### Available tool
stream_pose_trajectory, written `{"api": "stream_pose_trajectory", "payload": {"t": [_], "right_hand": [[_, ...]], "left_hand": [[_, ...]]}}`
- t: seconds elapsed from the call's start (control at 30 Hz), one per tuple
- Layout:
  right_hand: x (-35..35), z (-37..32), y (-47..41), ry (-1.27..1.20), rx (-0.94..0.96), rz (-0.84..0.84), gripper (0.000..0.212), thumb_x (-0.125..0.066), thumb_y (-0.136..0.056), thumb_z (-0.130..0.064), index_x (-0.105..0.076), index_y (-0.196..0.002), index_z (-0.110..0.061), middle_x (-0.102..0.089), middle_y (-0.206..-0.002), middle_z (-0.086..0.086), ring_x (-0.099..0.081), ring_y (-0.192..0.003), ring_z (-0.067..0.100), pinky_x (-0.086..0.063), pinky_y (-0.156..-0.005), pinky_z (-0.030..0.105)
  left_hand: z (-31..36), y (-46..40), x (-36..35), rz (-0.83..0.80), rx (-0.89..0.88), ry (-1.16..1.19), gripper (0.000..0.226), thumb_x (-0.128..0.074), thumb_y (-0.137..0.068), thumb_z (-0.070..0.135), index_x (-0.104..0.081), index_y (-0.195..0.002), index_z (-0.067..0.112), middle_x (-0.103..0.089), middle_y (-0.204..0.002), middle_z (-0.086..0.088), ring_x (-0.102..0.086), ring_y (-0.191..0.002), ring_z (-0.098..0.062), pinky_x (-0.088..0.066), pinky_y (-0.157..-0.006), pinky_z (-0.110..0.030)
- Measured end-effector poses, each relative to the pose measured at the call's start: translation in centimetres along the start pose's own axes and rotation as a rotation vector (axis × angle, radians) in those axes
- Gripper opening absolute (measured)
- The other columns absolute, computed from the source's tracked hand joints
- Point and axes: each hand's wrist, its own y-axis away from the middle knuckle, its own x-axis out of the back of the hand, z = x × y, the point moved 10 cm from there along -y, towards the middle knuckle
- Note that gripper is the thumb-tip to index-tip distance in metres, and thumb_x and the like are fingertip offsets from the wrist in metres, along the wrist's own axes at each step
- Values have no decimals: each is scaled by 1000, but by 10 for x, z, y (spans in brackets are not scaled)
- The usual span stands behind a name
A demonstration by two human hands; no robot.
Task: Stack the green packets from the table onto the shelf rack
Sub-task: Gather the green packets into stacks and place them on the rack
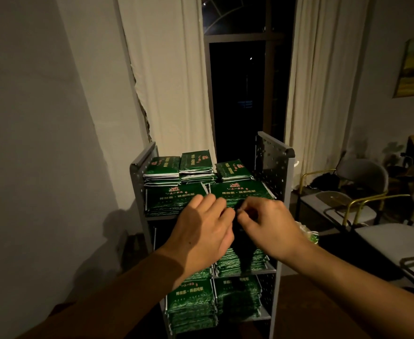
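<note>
- Before me, the shelf rack (278, 167) holds green packets (176, 196) stacked on every tier
- my left hand (201, 231) reaches flat, fingers relaxed, over the top front stacks
- my right hand (262, 216), equally near, pinches something small and dark; what it is, I cannot tell

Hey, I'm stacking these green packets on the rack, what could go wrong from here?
1. The front right stack on the top shelf reaches the front edge, where both hands meet; the left hand and right hand could nudge packets off.
2. The rear stacks look uneven and slightly skewed, so more packets may make them slide.
3. The room is dim, so misaligned edges are hard to spot.
</note>
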Motion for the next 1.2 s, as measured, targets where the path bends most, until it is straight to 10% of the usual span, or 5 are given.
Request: {"api": "stream_pose_trajectory", "payload": {"t": [0.23, 0.47, 0.63, 1.03, 1.2], "right_hand": [[-72, -5, 25, -58, -53, -490, 17, -54, -98, -23, -67, -87, -22, -70, -80, 4, -69, -74, 22, -59, -73, 39], [-133, -29, 60, -146, -96, -683, 17, -56, -99, -18, -66, -87, -22, -71, -89, 11, -69, -77, 22, -58, -76, 40], [-213, -51, 107, -135, -164, -792, 17, -57, -97, -15, -64, -83, -22, -68, -86, 7, -69, -77, 20, -53, -69, 31], [-383, -100, 213, -154, -234, -1069, 7, -60, -97, -19, -67, -96, -19, -73, -97, 11, -69, -80, 16, -53, -72, 28], [-446, -90, 268, -269, -563, -1158, 15, -54, -100, -18, -60, -113, -13, -64, -97, 3, -63, -80, 13, -55, -65, 26]], "left_hand": [[-16, 51, -44, -415, 297, 333, 12, -46, -97, 28, -44, -86, 25, -42, -86, 6, -56, -77, -24, -46, -67, -37], [-32, 123, -49, -503, 395, 336, 11, -50, -94, 24, -59, -97, 21, -61, -99, -3, -60, -92, -27, -48, -75, -36], [-47, 223, -47, -462, 422, 517, 14, -54, -85, 12, -68, -89, 12, -59, -79, -1, -52, -67, -18, -44, -67, -31], [-61, 431, -81, -934, 717, 671, 24, -54, -99, 11, -61, -119, 22, -55, -111, 3, -59, -96, -15, -52, -85, -31], [-50, 517, -107, -1047, 871, 663, 20, -53, -99, 11, -61, -116, 18, -56, -117, -1, -59, -103, -18, -55, -90, -38]]}}
